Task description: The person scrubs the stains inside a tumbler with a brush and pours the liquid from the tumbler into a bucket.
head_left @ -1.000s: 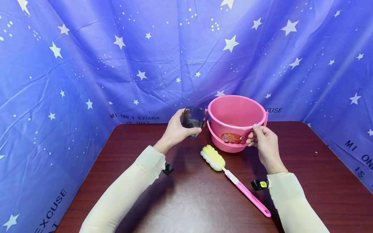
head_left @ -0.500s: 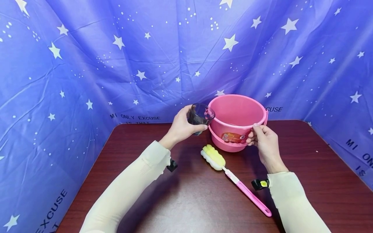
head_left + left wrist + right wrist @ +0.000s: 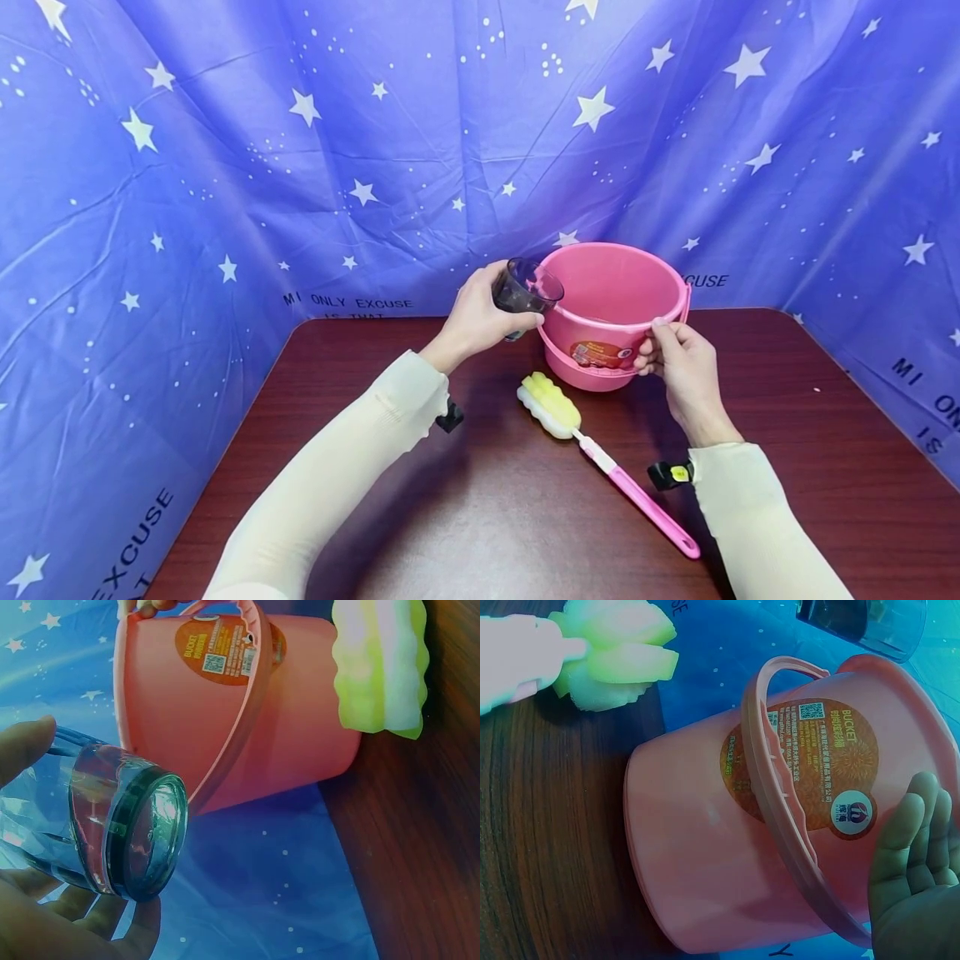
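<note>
My left hand (image 3: 480, 317) grips a dark clear drinking glass (image 3: 525, 287) with thumb and fingers on opposite sides. The glass leans to the right, its mouth over the left rim of a pink bucket (image 3: 592, 382). Something like clear liquid shows inside the glass (image 3: 94, 817) in the left wrist view, but I cannot tell for sure. At the bucket's front right, my right hand (image 3: 686, 379) pinches the rim, thumb on top and fingers against the outer wall. The bucket stands upright, its handle (image 3: 780, 802) hanging down across the labelled side.
A sponge brush (image 3: 551, 407) with a yellow and white head and a pink handle lies on the dark wooden table (image 3: 495, 517) in front of the bucket. Behind the table hangs a blue star-print curtain (image 3: 420, 167).
My left hand has moved right and slightly up with the glass, bringing it from beside the bucket to over its rim and tilting it more. The right hand and bucket stay almost still.
</note>
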Motion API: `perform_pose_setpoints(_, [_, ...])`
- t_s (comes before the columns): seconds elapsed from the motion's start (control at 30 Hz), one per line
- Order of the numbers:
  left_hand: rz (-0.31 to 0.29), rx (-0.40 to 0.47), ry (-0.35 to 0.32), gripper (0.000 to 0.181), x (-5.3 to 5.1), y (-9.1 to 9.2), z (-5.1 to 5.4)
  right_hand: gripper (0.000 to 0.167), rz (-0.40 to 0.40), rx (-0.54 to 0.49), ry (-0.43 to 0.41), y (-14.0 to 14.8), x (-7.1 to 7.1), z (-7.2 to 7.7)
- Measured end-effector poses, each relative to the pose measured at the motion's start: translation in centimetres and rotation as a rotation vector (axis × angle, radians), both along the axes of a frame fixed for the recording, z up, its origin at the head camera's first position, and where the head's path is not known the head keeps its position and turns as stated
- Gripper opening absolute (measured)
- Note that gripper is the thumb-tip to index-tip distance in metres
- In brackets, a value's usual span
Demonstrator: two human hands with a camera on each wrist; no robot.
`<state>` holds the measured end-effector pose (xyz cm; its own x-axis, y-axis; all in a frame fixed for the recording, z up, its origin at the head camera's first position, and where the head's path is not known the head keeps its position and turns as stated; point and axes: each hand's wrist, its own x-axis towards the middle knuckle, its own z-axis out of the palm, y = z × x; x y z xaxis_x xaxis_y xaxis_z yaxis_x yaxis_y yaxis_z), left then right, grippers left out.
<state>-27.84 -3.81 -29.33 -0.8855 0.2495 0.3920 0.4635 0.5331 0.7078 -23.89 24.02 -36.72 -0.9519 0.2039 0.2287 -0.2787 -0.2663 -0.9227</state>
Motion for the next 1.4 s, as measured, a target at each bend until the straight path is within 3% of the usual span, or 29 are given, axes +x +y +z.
perform_pose_setpoints(0.23, [0.033,-0.056,-0.008,0.072,-0.2,0.2,0.6,0.026,0.005,-0.008,0.007,-0.1,0.0,0.1])
perform_pose_setpoints(0.67, [0.034,-0.133,0.008,0.081,-0.7,1.0,1.3,0.025,0.016,-0.008,0.004,0.1,0.0,-0.1])
perform_pose_setpoints(1.4, [0.126,-0.318,0.013,0.087,-1.1,1.7,2.4,0.027,0.014,-0.005,0.006,0.1,0.0,-0.1])
